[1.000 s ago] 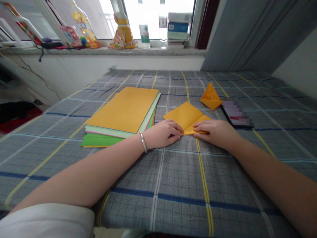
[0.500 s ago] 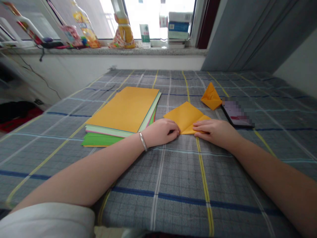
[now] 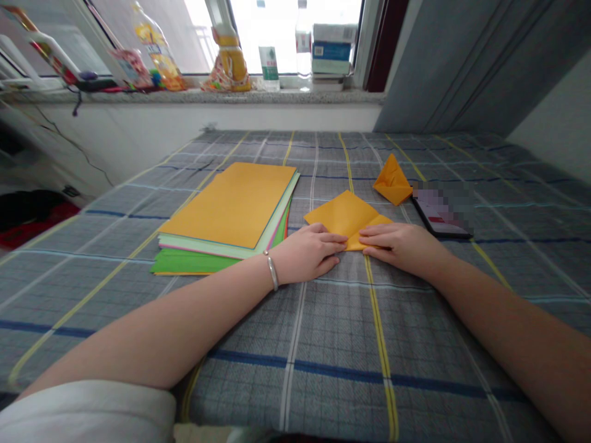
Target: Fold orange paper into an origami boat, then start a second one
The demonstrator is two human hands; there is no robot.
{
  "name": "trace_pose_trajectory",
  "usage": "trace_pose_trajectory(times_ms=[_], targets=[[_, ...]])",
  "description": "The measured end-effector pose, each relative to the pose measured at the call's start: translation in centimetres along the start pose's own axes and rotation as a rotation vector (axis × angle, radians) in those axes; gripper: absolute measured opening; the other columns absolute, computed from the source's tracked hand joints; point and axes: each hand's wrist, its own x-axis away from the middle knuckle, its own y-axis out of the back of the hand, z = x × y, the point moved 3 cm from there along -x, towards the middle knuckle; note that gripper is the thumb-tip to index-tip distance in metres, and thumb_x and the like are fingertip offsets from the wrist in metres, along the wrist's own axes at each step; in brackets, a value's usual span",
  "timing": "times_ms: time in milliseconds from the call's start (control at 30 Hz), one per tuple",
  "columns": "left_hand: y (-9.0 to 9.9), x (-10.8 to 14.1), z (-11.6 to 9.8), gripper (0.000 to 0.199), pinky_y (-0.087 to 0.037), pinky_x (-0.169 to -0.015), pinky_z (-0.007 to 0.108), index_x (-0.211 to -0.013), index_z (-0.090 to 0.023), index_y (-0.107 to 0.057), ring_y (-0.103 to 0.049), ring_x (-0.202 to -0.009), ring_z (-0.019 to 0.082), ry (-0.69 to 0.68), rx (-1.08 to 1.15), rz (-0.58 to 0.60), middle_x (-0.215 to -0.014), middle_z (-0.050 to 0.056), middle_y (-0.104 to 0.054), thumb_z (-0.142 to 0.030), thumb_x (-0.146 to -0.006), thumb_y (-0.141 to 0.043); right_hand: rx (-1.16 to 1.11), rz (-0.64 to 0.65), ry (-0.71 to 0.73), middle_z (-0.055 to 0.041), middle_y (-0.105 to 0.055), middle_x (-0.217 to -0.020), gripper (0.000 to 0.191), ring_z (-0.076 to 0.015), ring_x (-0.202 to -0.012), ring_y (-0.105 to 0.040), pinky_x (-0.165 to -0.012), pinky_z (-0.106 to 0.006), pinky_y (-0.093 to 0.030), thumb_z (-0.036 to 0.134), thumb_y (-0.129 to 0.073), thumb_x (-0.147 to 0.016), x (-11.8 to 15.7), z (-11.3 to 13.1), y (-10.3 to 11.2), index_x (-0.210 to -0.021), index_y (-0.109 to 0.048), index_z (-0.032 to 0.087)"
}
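A folded sheet of orange paper (image 3: 344,212) lies on the checked cloth, its pointed top facing away from me and a crease running down its middle. My left hand (image 3: 314,249), a silver bangle at its wrist, rests fingers stretched out on the paper's near left edge. On the near right edge, my right hand (image 3: 399,245) lies flat with its fingers extended, pressing the paper down. The two sets of fingertips are close together. Part of the paper's near side is hidden beneath both hands.
A stack of coloured paper (image 3: 235,203), orange on top, lies to the left. Beyond my right hand stand a folded orange paper shape (image 3: 392,181) and a dark-edged phone (image 3: 441,212). Bottles and boxes (image 3: 331,52) line the windowsill (image 3: 286,97).
My left hand has slid right along the paper's near edge, and its curled fingers have straightened out. My right hand and the folded paper have stayed in place.
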Motion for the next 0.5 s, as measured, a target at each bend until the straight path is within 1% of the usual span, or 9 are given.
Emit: trace_pose_trajectory(times_ms=[167, 367, 500], targets=[[0.27, -0.07, -0.17, 0.034, -0.045, -0.098, 0.040, -0.122, -0.014, -0.063, -0.056, -0.105, 0.024, 0.003, -0.023, -0.005, -0.133, 0.006, -0.062, -0.028, -0.095, -0.047, 0.009, -0.008, 0.003, -0.0055, -0.072, -0.116, 0.027, -0.0221, -0.104, -0.068, -0.093, -0.037, -0.055, 0.033, -0.054, -0.093, 0.06, 0.22, 0.09, -0.105, -0.075, 0.023], [0.37, -0.20, -0.32, 0.030, -0.044, -0.098, 0.042, -0.115, -0.014, -0.064, -0.055, -0.105, 0.024, 0.014, -0.003, 0.024, -0.132, 0.005, -0.062, -0.029, -0.094, -0.049, -0.015, -0.034, -0.027, -0.0092, -0.073, -0.105, 0.023, -0.0224, -0.094, -0.069, -0.083, -0.034, -0.056, 0.032, -0.061, -0.089, 0.07, -0.38, 0.18, -0.101, -0.077, 0.020], [0.24, -0.19, -0.29, 0.033, -0.042, -0.100, 0.041, -0.122, -0.014, -0.060, -0.053, -0.109, 0.025, 0.009, 0.009, 0.017, -0.131, 0.006, -0.062, -0.030, -0.095, -0.048, -0.023, -0.025, -0.040, -0.0093, -0.074, -0.105, 0.024, -0.0219, -0.095, -0.069, -0.083, -0.033, -0.056, 0.032, -0.061, -0.088, 0.13, -0.64, 0.20, -0.101, -0.077, 0.019]])
